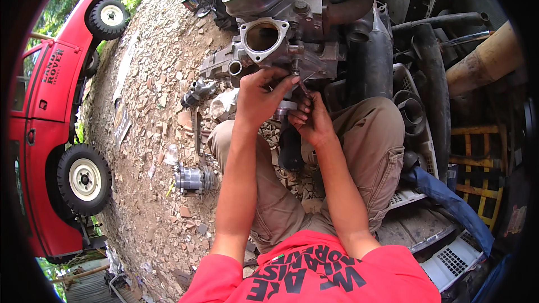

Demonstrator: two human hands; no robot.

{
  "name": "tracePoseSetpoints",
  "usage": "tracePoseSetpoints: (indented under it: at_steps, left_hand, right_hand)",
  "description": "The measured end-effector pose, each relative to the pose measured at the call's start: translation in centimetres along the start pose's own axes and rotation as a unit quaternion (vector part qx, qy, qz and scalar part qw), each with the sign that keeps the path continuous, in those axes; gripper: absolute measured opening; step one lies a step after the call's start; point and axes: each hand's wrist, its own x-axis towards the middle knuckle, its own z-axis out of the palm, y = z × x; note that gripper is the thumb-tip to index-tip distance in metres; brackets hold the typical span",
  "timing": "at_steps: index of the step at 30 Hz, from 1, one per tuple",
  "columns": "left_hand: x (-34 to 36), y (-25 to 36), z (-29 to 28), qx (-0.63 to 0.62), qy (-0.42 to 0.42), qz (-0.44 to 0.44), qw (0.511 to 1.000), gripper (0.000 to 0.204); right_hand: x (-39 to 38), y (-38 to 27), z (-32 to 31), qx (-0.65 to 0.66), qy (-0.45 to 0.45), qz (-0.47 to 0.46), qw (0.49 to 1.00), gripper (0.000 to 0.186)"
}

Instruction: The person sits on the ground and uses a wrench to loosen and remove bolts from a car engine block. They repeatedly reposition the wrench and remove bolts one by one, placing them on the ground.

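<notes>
A grey metal engine (275, 0) stands in front of me, with a round opening in a three-cornered flange (246, 38) on its near side. Just below that flange, my left hand (259, 96) is closed, its thumb and fingers pinched close to the engine's lower edge. My right hand (312, 119) is closed beside it, fingers curled around a thin, dark piece (304, 87) whose kind I cannot make out. What the left fingertips hold, if anything, is hidden. A round silver metal part (284, 106) shows between the hands, under the right fingers.
Metal parts (192, 179) (197, 93) lie on the stony ground to the left. A red off-road vehicle (50, 92) stands farther left. On the right are a dark cylinder (375, 59), pipes, a bamboo-like pole (485, 59) and white plastic crates (453, 259).
</notes>
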Motion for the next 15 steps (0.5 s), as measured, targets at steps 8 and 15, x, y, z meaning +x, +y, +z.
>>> tracePoseSetpoints:
  at_steps: [8, 15]
  left_hand:
    - [0.3, -0.7, -0.4, 0.03, 0.001, 0.001, 1.0, 0.016]
    - [1.1, -0.3, -0.7, 0.012, 0.024, -0.005, 1.0, 0.023]
  right_hand:
    - [1.5, -0.3, -0.5, -0.021, 0.017, -0.077, 0.997, 0.027]
    - [0.5, -1.4, 0.6, -0.087, 0.074, -0.167, 0.979, 0.021]
